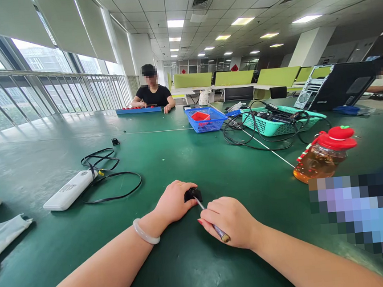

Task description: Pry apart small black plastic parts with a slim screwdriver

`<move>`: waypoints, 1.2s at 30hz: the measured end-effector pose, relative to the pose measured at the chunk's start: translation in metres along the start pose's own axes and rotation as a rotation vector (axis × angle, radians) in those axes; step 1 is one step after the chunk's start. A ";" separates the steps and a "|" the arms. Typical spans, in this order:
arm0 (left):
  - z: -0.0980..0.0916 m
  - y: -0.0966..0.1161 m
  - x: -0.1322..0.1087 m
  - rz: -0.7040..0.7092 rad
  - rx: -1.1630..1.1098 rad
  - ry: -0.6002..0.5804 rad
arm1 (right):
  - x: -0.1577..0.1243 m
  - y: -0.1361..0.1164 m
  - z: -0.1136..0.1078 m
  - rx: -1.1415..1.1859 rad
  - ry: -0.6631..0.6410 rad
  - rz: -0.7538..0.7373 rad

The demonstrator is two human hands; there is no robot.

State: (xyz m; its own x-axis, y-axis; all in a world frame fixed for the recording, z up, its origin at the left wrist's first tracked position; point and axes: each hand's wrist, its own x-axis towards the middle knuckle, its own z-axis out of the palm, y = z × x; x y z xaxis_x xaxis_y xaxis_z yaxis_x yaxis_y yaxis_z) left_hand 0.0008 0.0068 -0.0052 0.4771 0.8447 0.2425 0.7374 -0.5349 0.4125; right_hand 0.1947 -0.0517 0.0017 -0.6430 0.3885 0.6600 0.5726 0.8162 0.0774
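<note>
In the head view, my left hand (174,201) grips a small black block-shaped part (196,193) on the green tabletop, thumb and fingers around its left side. What kind of part it is cannot be made out. Closed around a slim screwdriver-like tool (221,234) is my right hand (230,222). The tool slants, its thin metal shaft reaching up and left to the black part, and its thicker handle end sticks out below my fingers. The tip meets the part or lies right at it; the exact contact is too small to tell.
On the left lie a white power strip (68,191) and its looped black cable (133,195). Farther back stand a blue basket (206,123) and a teal basket (267,129) of cables. A red-lidded jar (322,161) stands right. A person (154,95) works across the table (165,150).
</note>
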 end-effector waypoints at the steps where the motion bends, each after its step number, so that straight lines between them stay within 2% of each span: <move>1: 0.000 0.000 0.000 0.000 0.001 0.001 | 0.000 0.000 0.000 0.001 -0.002 0.003; 6: -0.001 0.001 0.000 -0.008 0.001 -0.007 | 0.000 -0.001 -0.001 0.009 -0.039 0.022; 11: -0.001 0.002 -0.001 -0.030 0.000 -0.013 | 0.000 0.000 -0.001 -0.001 0.003 0.009; 19: 0.001 0.001 0.000 -0.033 0.003 -0.001 | 0.000 0.000 -0.002 0.016 -0.028 0.030; 27: 0.000 0.001 0.000 -0.039 -0.008 -0.013 | 0.002 -0.001 -0.002 0.004 0.009 0.036; 36: -0.002 0.003 -0.001 -0.056 -0.026 -0.010 | 0.002 0.004 -0.003 -0.002 0.001 0.129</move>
State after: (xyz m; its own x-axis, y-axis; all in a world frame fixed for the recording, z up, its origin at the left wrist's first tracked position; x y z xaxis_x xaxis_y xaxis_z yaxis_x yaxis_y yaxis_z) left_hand 0.0018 0.0044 -0.0026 0.4404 0.8729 0.2099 0.7505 -0.4862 0.4475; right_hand 0.1970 -0.0492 0.0058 -0.5631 0.4899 0.6655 0.6517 0.7584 -0.0070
